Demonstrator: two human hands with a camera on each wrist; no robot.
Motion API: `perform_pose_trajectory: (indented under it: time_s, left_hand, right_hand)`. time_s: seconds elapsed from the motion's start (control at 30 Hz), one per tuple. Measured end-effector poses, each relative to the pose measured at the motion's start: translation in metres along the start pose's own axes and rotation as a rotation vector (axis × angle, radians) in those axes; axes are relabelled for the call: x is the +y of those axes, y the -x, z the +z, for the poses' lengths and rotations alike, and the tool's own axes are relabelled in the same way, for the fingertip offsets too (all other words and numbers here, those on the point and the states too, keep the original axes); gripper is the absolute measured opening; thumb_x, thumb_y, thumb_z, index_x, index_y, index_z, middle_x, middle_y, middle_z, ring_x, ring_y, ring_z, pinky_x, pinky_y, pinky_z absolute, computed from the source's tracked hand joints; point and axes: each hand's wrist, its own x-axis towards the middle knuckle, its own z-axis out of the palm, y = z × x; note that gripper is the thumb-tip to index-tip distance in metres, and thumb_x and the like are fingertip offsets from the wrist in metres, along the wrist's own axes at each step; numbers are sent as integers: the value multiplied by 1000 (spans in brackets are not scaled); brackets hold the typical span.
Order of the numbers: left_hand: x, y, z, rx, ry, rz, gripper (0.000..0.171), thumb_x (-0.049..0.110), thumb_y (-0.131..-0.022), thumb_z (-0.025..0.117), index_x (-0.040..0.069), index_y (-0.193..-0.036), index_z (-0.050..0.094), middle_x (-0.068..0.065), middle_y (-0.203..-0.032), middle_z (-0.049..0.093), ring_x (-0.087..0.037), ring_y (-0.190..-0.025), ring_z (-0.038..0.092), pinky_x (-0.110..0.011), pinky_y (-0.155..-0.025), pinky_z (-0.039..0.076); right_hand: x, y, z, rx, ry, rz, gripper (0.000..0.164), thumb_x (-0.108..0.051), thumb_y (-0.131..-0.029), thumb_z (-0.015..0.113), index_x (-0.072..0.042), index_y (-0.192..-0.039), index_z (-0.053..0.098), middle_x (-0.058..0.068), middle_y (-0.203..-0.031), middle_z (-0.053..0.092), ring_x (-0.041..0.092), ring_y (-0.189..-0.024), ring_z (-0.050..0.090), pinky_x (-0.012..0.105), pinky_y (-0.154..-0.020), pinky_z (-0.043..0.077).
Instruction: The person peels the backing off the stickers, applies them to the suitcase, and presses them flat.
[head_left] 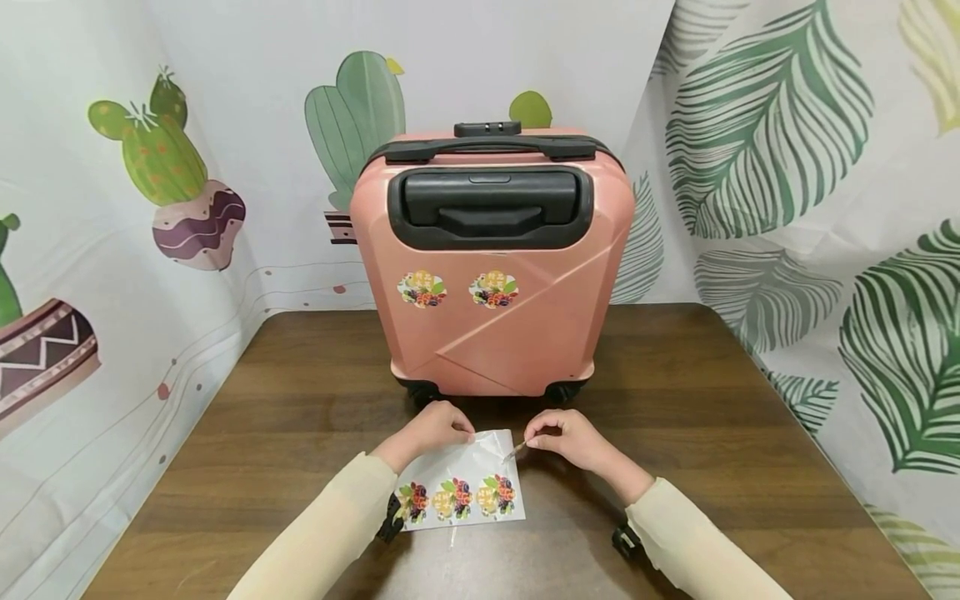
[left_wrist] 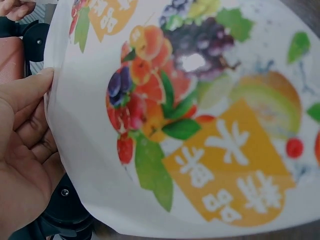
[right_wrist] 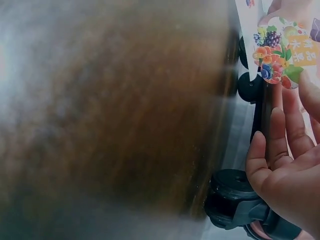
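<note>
My left hand pinches the upper edge of a white sticker sheet, which is held tilted above the table. Three round fruit stickers with orange labels line its lower part, and the upper part is bare backing. At the sheet's right edge, my right hand pinches a round fruit sticker between thumb and fingers. That sticker shows nearly edge-on in the head view; in the right wrist view its printed side is visible, with the other fingers loosely bent below.
A pink suitcase stands upright behind the hands on the brown wooden table. Two round fruit stickers are on its front, under the black handle. Patterned white cloth hangs behind the table.
</note>
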Motion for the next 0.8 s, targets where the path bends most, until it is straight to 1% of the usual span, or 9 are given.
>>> perform_pose_trajectory:
  time_s: [0.17, 0.37, 0.5, 0.63, 0.8]
  left_hand:
    - [-3, 1, 0, -1, 8, 0, 9, 13, -91, 75, 6, -92, 82, -6, -91, 80, -14, -84, 70, -22, -74, 52]
    - [-3, 1, -1, 3, 22, -8, 9, 13, -91, 75, 6, -91, 82, -6, -90, 80, -13, -83, 70, -22, -74, 52]
    - [-3, 2, -1, 4, 23, 1, 9, 13, -91, 75, 7, -91, 81, -5, -91, 80, -13, -83, 70, -22, -74, 52]
    - [-3, 3, -1, 5, 32, 8, 9, 12, -91, 74, 6, -91, 82, -6, -90, 80, -12, -81, 69, -22, -73, 52]
    - [-2, 4, -3, 4, 47, -3, 9, 12, -91, 74, 6, -91, 82, -6, -89, 80, -10, -80, 68, -22, -72, 52]
  right_hand:
    - [-3, -1, -2, 35, -5, -12, 5, -4, -89, 76, 1, -88, 74, 17, -91, 73, -5, -85, 57, 21, -80, 51]
    - [-8, -1, -7, 77, -11, -9, 5, -3, -88, 77, 1, -88, 74, 17, -91, 73, -5, -84, 56, 20, -79, 51]
    - [-9, -2, -10, 100, -20, -13, 4, -2, -88, 77, 1, -87, 74, 16, -90, 72, -6, -84, 56, 18, -76, 50]
    - [-10, -2, -12, 116, 0, -25, 5, -3, -88, 77, 1, -87, 74, 14, -88, 71, -6, -82, 56, 18, -74, 50]
    - [-18, -3, -16, 125, 1, 11, 6, -4, -89, 75, 2, -90, 75, 15, -89, 71, -4, -80, 58, 18, -73, 52]
